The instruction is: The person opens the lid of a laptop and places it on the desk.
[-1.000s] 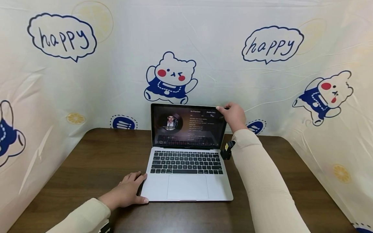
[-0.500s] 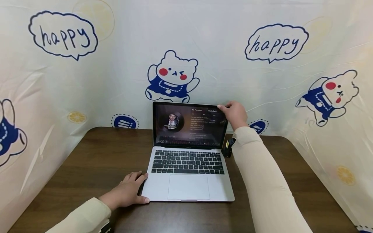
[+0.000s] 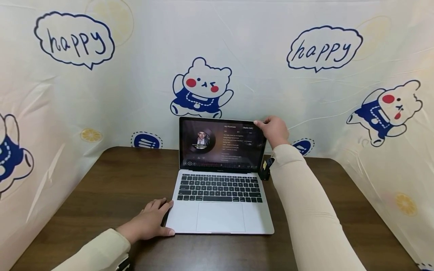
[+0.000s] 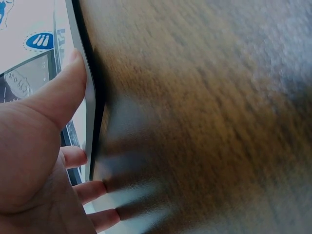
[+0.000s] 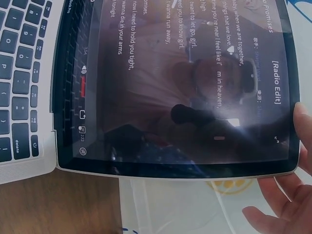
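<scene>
A silver laptop (image 3: 220,218) stands opened on the brown table, its lit screen (image 3: 220,146) showing a round album picture and song lyrics. At the screen's top right corner, my right hand (image 3: 276,130) pinches the lid, thumb at the front edge and fingers reaching behind; the right wrist view shows this hand (image 5: 287,200) at the corner. My left hand (image 3: 147,222) rests against the front left corner of the base. In the left wrist view its thumb (image 4: 68,80) lies on the base's edge, while other fingers (image 4: 90,192) extend beside it over the tabletop.
The dark wood table (image 3: 101,180) runs back to a pale curtain (image 3: 254,45) printed with bears and "happy" bubbles. A small black device (image 3: 266,169) sits at the right wrist, beside the laptop.
The screen has tilted back slightly, with my right hand moving along on its corner, and less keyboard reflection shows in it. My left hand stays at the base corner. The view shifts slightly.
</scene>
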A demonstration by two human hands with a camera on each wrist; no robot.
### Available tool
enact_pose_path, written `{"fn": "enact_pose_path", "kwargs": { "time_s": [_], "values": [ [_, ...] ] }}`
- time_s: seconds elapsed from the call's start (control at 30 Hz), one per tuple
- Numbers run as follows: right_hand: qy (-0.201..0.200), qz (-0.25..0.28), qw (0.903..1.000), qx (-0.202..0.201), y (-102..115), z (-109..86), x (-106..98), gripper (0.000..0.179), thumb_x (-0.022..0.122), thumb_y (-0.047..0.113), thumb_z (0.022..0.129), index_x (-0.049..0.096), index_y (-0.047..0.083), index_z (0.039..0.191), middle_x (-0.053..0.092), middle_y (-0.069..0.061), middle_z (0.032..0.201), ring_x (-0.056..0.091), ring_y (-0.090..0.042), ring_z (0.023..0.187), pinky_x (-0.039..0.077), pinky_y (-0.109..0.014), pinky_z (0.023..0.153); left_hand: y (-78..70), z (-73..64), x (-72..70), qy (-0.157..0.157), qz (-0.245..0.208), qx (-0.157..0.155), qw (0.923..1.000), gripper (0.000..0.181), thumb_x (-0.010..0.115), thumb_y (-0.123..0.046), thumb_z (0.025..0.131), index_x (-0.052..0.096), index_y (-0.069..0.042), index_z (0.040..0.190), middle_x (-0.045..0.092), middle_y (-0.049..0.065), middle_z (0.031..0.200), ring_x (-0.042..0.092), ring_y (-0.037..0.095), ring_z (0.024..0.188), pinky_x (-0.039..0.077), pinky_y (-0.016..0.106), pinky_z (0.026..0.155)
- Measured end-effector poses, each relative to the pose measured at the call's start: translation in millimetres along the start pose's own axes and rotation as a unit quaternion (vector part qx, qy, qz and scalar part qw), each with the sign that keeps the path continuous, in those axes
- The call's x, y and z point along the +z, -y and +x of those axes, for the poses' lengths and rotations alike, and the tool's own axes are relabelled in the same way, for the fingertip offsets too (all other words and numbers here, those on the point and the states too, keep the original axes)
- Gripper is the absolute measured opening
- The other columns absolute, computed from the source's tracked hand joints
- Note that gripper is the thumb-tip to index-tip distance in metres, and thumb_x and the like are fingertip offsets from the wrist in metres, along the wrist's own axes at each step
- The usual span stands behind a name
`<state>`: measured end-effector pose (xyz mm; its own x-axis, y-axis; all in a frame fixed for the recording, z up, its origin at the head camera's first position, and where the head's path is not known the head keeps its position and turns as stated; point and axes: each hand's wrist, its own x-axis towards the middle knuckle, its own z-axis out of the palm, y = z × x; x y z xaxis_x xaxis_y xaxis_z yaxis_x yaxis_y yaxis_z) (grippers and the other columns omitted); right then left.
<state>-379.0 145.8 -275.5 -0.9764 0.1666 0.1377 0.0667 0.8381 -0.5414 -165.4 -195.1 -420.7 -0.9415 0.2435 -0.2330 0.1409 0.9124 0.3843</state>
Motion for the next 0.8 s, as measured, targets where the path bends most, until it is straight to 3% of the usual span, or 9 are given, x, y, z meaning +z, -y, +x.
{"fn": "enact_pose_path", "kwargs": {
  "time_s": [0.37,0.8],
  "values": [
    [-0.007,-0.004,1.0000,0.002,1.7,0.5,3.1,0.040,0.059,0.050,0.093,0.060,0.010,0.088,0.051,-0.003,0.076,0.046,-0.020,0.068,0.033,-0.032,0.056,1.7,-1.7,1.3,-0.005,-0.005,-0.003,1.0000,0.092,0.081,-0.048,0.072,0.044,0.000,0.141,0.035,0.031,0.143,0.030,0.054,0.131,0.030,0.067,0.100],
    [0.004,-0.005,1.0000,0.003,2.1,3.6,3.8,0.044,0.056,0.051,0.094,0.064,0.009,0.102,0.058,-0.006,0.088,0.050,-0.022,0.074,0.035,-0.033,0.059,1.7,-1.5,1.6,-0.006,-0.009,-0.006,0.9999,0.091,0.081,-0.047,0.072,0.044,-0.001,0.141,0.035,0.031,0.144,0.029,0.054,0.132,0.030,0.068,0.100]
  ]
}}
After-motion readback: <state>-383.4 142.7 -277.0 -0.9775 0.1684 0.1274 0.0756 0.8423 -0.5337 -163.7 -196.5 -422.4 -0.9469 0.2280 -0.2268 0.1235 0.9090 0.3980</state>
